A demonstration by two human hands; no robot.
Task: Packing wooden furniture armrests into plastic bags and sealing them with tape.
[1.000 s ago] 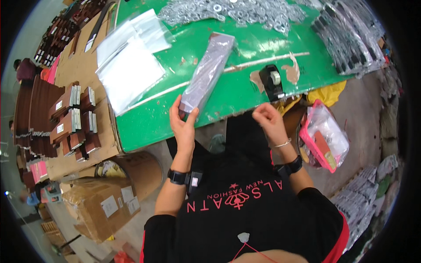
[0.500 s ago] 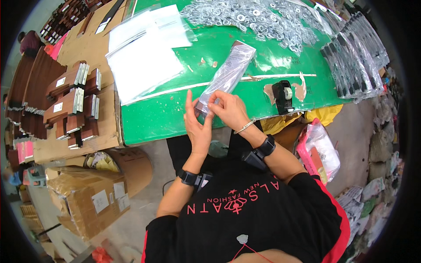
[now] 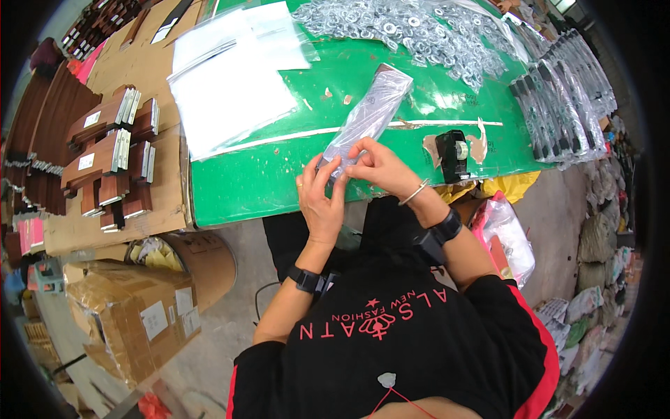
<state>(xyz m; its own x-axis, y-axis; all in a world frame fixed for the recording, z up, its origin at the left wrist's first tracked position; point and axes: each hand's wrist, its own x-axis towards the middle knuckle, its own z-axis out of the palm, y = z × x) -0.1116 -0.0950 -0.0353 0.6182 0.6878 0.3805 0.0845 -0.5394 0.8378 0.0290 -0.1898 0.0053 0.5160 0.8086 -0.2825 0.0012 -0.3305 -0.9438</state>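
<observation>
The left hand (image 3: 321, 206) is half curled, its fingers and thumb closed about the near end of a long, plastic-wrapped package (image 3: 370, 112). The right hand (image 3: 382, 167) meets it there, thumb and index finger drawn almost together at that same end; whether a bit of film is pinched between them is too small to tell. The package lies aslant on the green table (image 3: 237, 188), its near end by the table's front edge and its far end leaning to the right. From the near side of the package, the left forearm rises steeply, a black band (image 3: 305, 279) at its wrist. The right forearm reaches in from the package's right, elbow bent outward, with a pale bangle (image 3: 414, 191) and a second dark wristband (image 3: 444, 227).

Right of the package stands a black tape dispenser (image 3: 453, 155); left of it lie white plastic sheets (image 3: 234, 101). Beyond its far end spreads a heap of small metal rings (image 3: 419, 35) in clear plastic, and well to its right sits a stack of wrapped dark pieces (image 3: 562, 105). Far to its left are brown wooden pieces (image 3: 101, 153).
</observation>
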